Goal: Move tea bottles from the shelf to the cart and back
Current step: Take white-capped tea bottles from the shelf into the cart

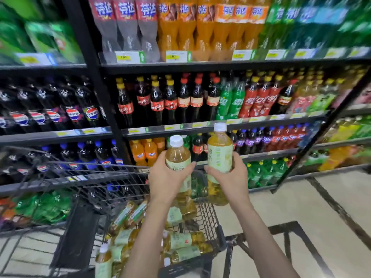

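My left hand (167,180) grips an upright tea bottle (177,155) with amber liquid, a white cap and a pale green label. Beside it my right hand (230,177) grips a second tea bottle (219,149) of the same kind, held slightly higher. Both bottles are raised above the far end of the wire cart (208,215), in front of the drinks shelf (200,127). Several more tea bottles (180,240) lie on their sides in the cart's basket, and one stands near its front edge (103,261).
The black shelving holds rows of cola, orange soda and green bottles on several levels, with price tags on the edges. A black upright post (90,67) divides two shelf bays. Tiled floor (301,207) lies to the right of the cart.
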